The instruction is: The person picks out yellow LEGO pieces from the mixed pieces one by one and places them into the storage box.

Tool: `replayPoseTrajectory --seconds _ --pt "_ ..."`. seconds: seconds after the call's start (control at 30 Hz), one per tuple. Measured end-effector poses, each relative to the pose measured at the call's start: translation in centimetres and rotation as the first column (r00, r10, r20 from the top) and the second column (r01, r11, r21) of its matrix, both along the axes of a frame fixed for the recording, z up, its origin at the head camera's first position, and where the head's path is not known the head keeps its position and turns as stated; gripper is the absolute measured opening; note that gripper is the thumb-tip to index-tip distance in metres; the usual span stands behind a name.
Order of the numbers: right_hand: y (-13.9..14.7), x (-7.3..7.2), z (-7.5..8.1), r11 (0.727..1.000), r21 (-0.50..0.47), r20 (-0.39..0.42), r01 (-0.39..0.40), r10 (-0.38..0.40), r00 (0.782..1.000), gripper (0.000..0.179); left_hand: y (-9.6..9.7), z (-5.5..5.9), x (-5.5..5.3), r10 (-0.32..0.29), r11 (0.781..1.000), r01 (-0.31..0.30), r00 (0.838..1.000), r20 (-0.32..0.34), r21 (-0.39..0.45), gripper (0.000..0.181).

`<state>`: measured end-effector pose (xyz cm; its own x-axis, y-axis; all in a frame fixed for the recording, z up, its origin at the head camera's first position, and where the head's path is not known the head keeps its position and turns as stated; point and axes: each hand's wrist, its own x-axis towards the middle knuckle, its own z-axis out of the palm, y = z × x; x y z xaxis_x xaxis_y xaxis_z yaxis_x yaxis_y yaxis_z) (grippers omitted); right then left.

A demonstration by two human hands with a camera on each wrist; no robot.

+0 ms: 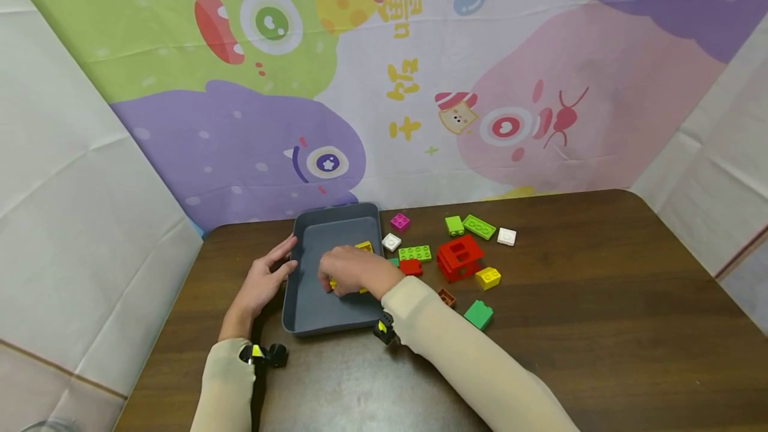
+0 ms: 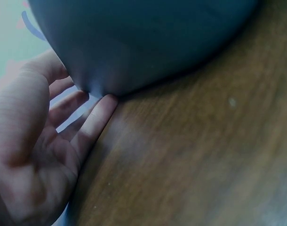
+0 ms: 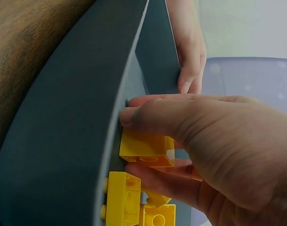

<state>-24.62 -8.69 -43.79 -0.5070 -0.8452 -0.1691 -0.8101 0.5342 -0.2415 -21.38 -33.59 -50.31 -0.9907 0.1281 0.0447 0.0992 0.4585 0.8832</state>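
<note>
A grey tray (image 1: 324, 315) stands on the table, with the left hand (image 1: 262, 285) at its left side. In the left wrist view, fingers (image 2: 99, 115) touch the outside of its wall, low near a corner. The right hand (image 1: 357, 271) is inside the tray and pinches a yellow building brick (image 3: 148, 146) between thumb and fingers. Close under that hand, by the tray's near wall in the right wrist view, sit more yellow bricks (image 3: 122, 200). From the head view the hand covers most of these yellow bricks.
Right of the tray lie loose bricks: a red window-frame piece (image 1: 461, 257), a yellow sloped brick (image 1: 489, 277), a green brick (image 1: 479, 315), a light green brick (image 1: 415, 253), a red brick (image 1: 411, 268) and a magenta brick (image 1: 400, 221). A printed cloth (image 1: 408, 172) hangs behind the table.
</note>
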Motion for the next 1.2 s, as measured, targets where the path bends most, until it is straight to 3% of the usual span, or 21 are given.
replayPoseTrajectory --seconds 0.7,1.2 --pt "0.4 0.2 0.5 1.000 0.030 -0.013 -0.009 0.009 1.000 0.013 0.2 -0.2 -0.5 0.000 1.000 0.001 1.000 -0.013 0.018 0.058" --pt "0.3 0.5 1.1 1.000 0.013 0.008 -0.006 0.006 1.000 0.015 -0.1 -0.1 -0.1 0.010 1.000 -0.010 1.000 -0.007 0.017 0.057"
